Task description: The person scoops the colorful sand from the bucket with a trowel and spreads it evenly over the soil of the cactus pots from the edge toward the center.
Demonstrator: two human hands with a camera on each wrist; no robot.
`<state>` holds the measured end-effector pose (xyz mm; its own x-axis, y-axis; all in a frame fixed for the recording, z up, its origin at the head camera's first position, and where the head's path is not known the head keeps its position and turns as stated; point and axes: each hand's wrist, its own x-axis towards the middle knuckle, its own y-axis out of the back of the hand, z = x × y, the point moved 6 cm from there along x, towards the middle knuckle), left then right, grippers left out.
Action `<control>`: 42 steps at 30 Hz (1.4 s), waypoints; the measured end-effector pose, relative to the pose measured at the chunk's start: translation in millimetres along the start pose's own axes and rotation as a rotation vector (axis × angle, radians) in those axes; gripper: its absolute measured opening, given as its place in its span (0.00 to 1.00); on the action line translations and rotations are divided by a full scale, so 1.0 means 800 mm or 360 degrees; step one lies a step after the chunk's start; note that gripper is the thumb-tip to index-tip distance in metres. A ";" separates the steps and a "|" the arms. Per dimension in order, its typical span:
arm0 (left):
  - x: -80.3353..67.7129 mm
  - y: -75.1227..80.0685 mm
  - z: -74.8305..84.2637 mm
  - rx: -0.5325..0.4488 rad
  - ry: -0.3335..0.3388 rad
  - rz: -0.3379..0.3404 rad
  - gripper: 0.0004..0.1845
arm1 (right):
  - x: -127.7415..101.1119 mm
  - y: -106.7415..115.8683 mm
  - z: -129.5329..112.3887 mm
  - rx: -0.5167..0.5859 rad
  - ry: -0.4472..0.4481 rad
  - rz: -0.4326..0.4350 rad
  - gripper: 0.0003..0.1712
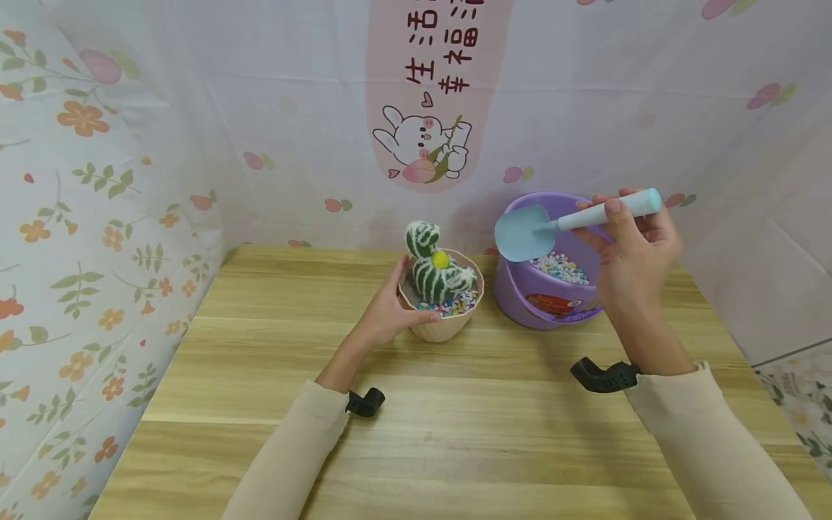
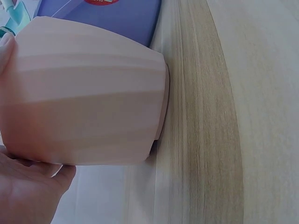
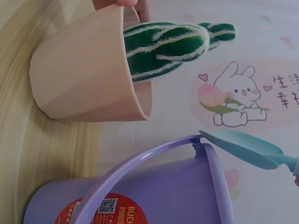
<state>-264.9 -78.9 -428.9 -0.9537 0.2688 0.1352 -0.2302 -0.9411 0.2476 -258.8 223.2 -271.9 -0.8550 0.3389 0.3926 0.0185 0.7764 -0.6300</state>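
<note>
My left hand [image 1: 386, 307] grips the side of a pale peach flowerpot [image 1: 437, 331], thumb along the near rim and fingers round the far left side. In the pot stands a green knitted cactus [image 1: 432, 280] with white fuzzy stripes and a yellow ball, above colourful pebbles [image 1: 458, 303]. My right hand [image 1: 640, 256] holds the handle of a light blue trowel [image 1: 525, 232], its blade over the left rim of a purple bucket [image 1: 520, 300]. Inside the bucket lie more small pebbles [image 1: 560, 267]. The right wrist view shows the trowel blade [image 3: 247, 147] above the bucket rim.
The pot and bucket stand side by side on a wooden table [image 1: 416, 433] near its back edge. A patterned cloth [image 1: 292, 144] hangs behind them, with another floral cloth [image 1: 84, 289] at left. The bucket's handle [image 3: 135, 161] slants down across its front.
</note>
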 end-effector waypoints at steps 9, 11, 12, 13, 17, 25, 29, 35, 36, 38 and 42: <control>-0.003 0.002 0.005 0.0004 0.0007 -0.0003 0.63 | 0.007 0.003 -0.007 -0.0003 0.0000 0.0059 0.20; -0.003 0.002 0.005 0.0003 0.0006 -0.0003 0.63 | 0.009 0.005 -0.009 -0.0003 -0.0005 0.0079 0.20; -0.002 0.002 0.006 0.0006 0.0006 -0.0003 0.63 | 0.011 0.006 -0.010 0.0002 -0.0009 0.0087 0.19; -0.002 0.002 0.006 0.0006 0.0010 -0.0007 0.63 | 0.012 0.008 -0.012 0.0003 -0.0012 0.0094 0.19; 0.002 0.002 -0.001 0.0025 0.0010 -0.0017 0.63 | 0.017 0.015 -0.015 -0.0006 -0.0016 0.0111 0.19; 0.003 0.005 -0.002 0.0047 0.0049 -0.0068 0.63 | 0.028 0.031 -0.018 -0.0018 0.0001 0.0173 0.19; 0.005 0.006 -0.002 0.0048 0.0031 -0.0100 0.64 | 0.035 0.042 -0.020 -0.0047 0.0007 0.0211 0.20; 0.007 0.007 0.000 0.0025 0.0021 -0.0144 0.64 | 0.045 0.061 -0.021 -0.0092 -0.0030 0.0291 0.21; 0.007 0.007 0.000 0.0023 0.0023 -0.0147 0.64 | 0.047 0.064 -0.020 -0.0098 -0.0038 0.0302 0.21; 0.006 0.007 0.000 0.0035 0.0040 -0.0138 0.65 | 0.049 0.069 -0.020 -0.0122 -0.0040 0.0307 0.22; 0.002 0.007 0.003 0.0106 0.0054 -0.0089 0.64 | 0.055 0.077 -0.019 -0.0180 -0.0035 0.0302 0.23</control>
<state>-267.2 -83.3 -425.2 -0.9460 0.3121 0.0871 -0.2706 -0.9088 0.3175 -287.0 294.0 -283.5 -0.8418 0.4739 0.2585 0.2372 0.7549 -0.6115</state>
